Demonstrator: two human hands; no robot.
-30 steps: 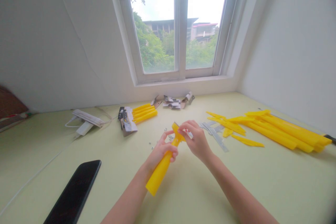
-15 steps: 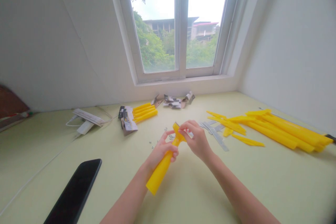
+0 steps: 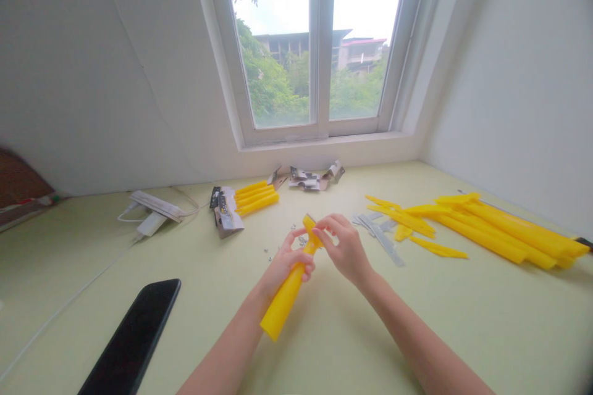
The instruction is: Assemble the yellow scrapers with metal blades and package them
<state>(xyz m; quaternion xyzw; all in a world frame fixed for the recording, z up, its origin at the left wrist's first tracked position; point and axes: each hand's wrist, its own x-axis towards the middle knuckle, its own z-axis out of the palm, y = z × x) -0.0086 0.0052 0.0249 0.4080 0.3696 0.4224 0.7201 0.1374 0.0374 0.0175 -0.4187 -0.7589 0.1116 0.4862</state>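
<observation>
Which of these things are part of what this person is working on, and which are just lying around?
Part of the work:
yellow plastic bar, gripped by the left hand and pinched by the right hand
small metal bits
metal strips
pile of yellow bars

Lying about:
black smartphone
white charger

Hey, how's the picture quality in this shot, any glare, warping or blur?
In the head view, the tall white-framed window is blown out to white at the top, the wide lens bows the pale right wall and leans the window, the edges darken slightly, and the long yellow plastic tube stays fairly sharp, with no obvious motion blur.
</observation>
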